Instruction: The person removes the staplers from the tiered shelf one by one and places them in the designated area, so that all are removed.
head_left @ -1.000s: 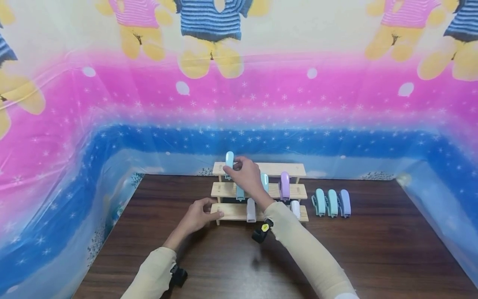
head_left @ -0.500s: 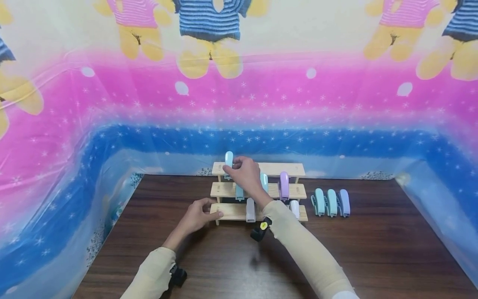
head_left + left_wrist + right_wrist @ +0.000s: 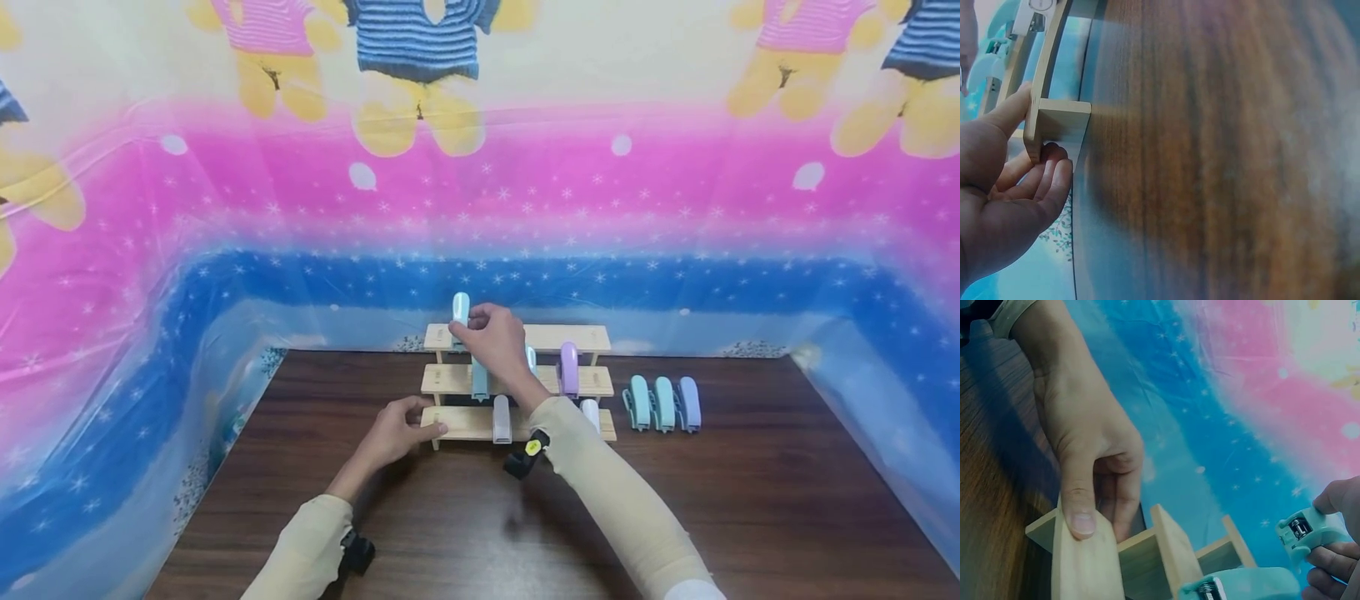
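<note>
So, we see nine staplers (image 3: 663,404), three on the bench (image 3: 765,508) off the right edge of one wooden rack (image 3: 566,337), five on its lower shelves, one pale-blue stapler (image 3: 461,307), glossy, round-topped, pinched by the right hand (image 3: 498,337) over the top left corner, left hand (image 3: 397,432) gripping the bottom left one.

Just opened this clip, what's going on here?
A person's right hand holds a light blue stapler near the left end of the rack's top shelf; the right wrist view shows it clear of the wood. The left hand grips the left end of the lowest shelf. At least five other staplers sit on the two lower shelves, and three pastel staplers stand on the table to the right.
</note>
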Motion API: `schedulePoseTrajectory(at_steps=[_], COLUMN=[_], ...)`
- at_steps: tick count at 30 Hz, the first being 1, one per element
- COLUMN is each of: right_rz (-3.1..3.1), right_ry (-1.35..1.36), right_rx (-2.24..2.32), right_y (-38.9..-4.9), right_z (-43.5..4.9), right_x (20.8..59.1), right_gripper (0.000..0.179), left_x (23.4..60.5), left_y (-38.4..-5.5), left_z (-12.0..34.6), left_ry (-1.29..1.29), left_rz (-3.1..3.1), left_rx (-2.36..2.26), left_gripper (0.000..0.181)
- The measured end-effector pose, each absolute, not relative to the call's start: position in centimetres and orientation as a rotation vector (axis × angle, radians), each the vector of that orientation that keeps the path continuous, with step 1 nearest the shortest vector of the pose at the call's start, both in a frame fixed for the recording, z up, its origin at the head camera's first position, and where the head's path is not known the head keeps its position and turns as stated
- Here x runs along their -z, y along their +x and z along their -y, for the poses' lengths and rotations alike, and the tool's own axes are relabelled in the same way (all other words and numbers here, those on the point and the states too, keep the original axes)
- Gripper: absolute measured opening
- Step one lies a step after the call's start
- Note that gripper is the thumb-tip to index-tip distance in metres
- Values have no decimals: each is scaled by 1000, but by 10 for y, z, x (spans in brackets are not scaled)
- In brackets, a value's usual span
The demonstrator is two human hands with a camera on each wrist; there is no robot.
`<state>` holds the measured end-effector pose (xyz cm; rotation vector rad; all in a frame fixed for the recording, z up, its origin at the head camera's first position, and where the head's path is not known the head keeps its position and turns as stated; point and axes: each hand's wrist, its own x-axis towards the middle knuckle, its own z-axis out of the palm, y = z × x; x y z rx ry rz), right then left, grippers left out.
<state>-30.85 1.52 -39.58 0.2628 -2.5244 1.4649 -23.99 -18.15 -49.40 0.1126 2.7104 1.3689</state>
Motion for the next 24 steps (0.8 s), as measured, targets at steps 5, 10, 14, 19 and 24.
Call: schedulePoseTrajectory(at_steps=[5,10,14,19,24], right_rz=[2497,2479,2489,2479,2461], right_ry=[310,311,310,326,306], right_rx=[-1413,-1429,-1415,-1411,-1426], right_y=[-305,-299,-295,-290,-288], right_z=[-21,-30,-38,-51,-64], right_x=[387,378,373,368,368], right_gripper=[45,44,46,48,46], left_x=[494,494,494,495,495], left_y=[-240,-240,-240,-241,-242], left_z=[182,182,181,181,180], left_ry=[112,116,111,107,95], left_rz=[-2719,-2730,-2728,-2721,-2715], left_rx=[-1356,-1339,-1332,-1350,-1362], left_gripper=[57,57,59,58,55])
